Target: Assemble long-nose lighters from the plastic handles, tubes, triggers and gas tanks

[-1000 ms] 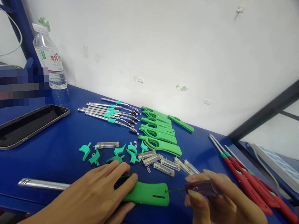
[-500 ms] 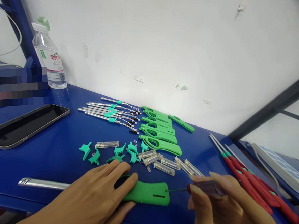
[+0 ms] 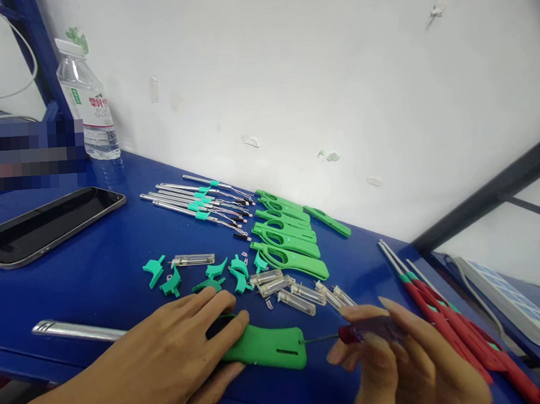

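Note:
Under my left hand lies a green long-necked lighter, pinned on the blue table with my fingers around its handle. Its metal tube sticks out to the left. My right hand grips a small screwdriver with a reddish, see-through handle. The thin shaft points left and its tip meets the end of the green handle. Just beyond my hands are teal triggers and several clear fuel tanks.
Behind lie metal tubes with wires and green handle shells. Red lighters lie at the right, beside a white power strip. A phone and a water bottle are at the left. A white wall rises behind the table.
My right hand has shifted its grip on the screwdriver, and its fingers have turned around the handle. The screwdriver tip stays at the lighter's end. My left hand has not visibly moved.

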### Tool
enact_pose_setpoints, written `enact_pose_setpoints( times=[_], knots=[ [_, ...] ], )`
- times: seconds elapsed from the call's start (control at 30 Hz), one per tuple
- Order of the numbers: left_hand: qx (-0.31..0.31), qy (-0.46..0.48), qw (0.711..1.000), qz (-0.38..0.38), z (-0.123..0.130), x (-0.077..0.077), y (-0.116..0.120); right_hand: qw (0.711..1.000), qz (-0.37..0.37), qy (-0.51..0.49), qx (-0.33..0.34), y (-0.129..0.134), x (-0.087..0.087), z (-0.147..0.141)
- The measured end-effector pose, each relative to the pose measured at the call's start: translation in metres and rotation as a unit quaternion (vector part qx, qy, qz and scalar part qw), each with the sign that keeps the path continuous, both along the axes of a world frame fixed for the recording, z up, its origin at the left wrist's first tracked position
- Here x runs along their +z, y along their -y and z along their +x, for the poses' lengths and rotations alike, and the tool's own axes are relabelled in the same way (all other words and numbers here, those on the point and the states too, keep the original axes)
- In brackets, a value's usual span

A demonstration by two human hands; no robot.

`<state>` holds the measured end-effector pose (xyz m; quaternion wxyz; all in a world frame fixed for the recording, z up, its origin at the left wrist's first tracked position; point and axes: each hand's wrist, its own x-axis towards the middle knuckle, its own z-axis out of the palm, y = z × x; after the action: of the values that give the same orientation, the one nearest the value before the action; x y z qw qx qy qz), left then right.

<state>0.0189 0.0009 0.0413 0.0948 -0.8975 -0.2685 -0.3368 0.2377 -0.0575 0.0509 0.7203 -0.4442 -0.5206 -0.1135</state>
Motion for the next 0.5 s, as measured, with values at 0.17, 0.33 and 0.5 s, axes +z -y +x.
enact_pose_setpoints(
  times=[0.17, 0.33, 0.5],
  knots=[
    [0.002, -0.011, 1.0, -0.003, 0.0, 0.001, 0.0, 0.996, 0.052, 0.076, 0.019, 0.004, 0.001, 0.013],
    [0.008, -0.021, 1.0, -0.007, -0.001, 0.002, 0.001, 0.998, -0.012, 0.062, 0.011, 0.009, -0.002, 0.018],
    [0.0, -0.028, 1.0, -0.005, -0.002, 0.001, -0.001, 1.0, -0.013, 0.018, 0.008, 0.007, 0.0, 0.007]
  ],
)
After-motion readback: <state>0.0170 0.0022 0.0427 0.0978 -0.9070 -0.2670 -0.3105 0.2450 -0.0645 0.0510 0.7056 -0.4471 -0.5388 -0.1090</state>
